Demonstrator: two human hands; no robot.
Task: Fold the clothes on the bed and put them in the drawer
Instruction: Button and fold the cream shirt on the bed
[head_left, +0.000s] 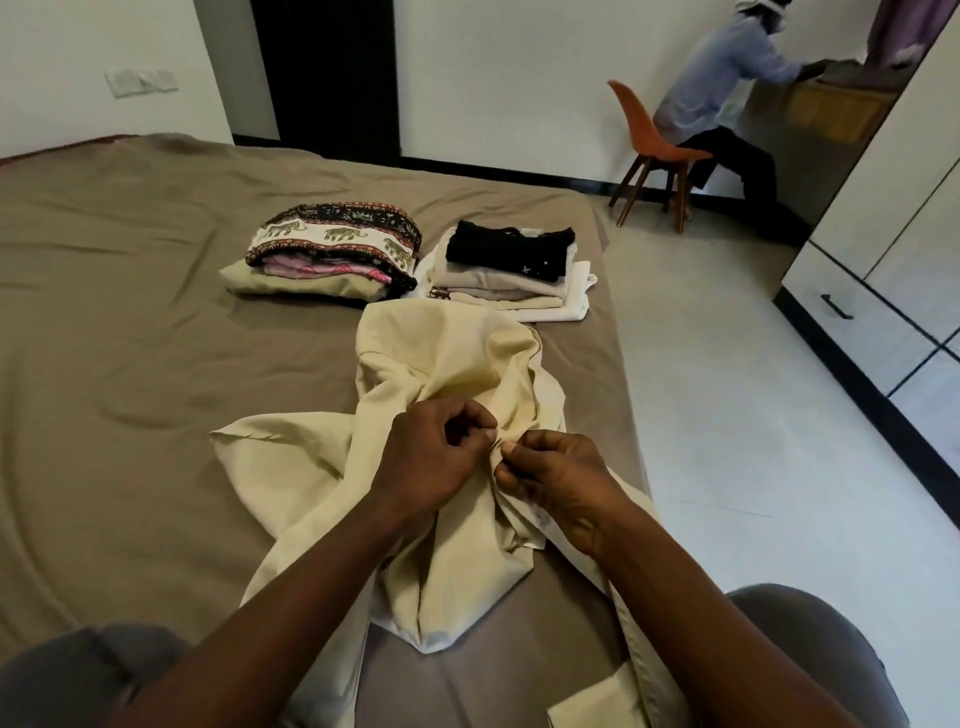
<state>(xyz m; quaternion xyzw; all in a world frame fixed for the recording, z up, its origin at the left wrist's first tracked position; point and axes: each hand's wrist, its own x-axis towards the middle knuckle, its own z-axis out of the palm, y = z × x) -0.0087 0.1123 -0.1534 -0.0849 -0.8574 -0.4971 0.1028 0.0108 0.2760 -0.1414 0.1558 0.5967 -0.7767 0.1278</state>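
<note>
While two folded stacks (332, 249) sit beyond it on the bed (114, 322), the cream garment (447, 364) lies rumpled — left hand (434, 457) and right hand (558, 480) both pinch its middle; next, spread it flat for folding.

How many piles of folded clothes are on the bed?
2. The elephant-print pile lies in the middle of the bed; the black-topped pile lies right of it, near the edge.
</note>
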